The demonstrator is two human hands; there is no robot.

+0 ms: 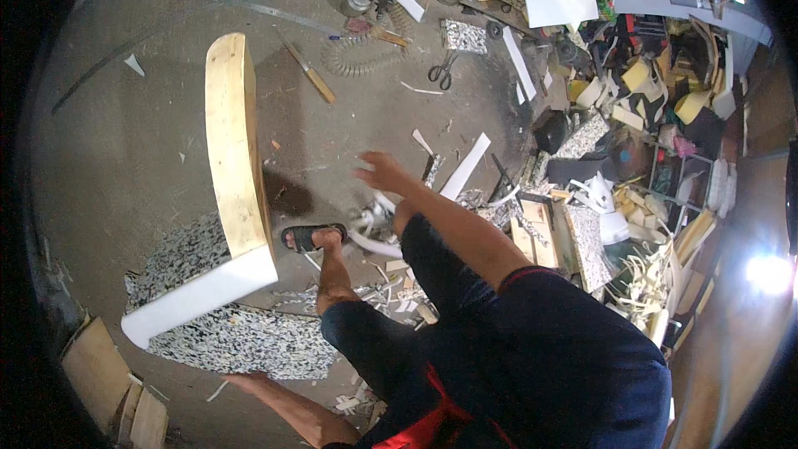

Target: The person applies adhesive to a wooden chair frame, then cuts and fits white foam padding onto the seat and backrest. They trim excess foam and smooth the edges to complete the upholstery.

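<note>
A curved pale wooden piece (229,133) stands up on the left, its lower end meeting a white foam strip (199,297). Below and behind that strip are black-and-white speckled foam panels (249,341). My left hand (241,380) is at the near lower edge of the speckled foam, which hides its fingers, so its grip cannot be seen. Over the floor by my knee, my right hand (384,173) is empty, slightly blurred, with fingers stretched out and apart. Under it lies a blurred, whitish tangled item (374,218) that I cannot make out.
A wood-handled knife (307,71), black-handled scissors (443,73) and a coiled clear hose (353,58) lie on the floor ahead. Foam offcuts (640,100) are heaped along the right. My sandalled foot (312,238) is beside the wooden piece. Boards (98,366) lean at lower left.
</note>
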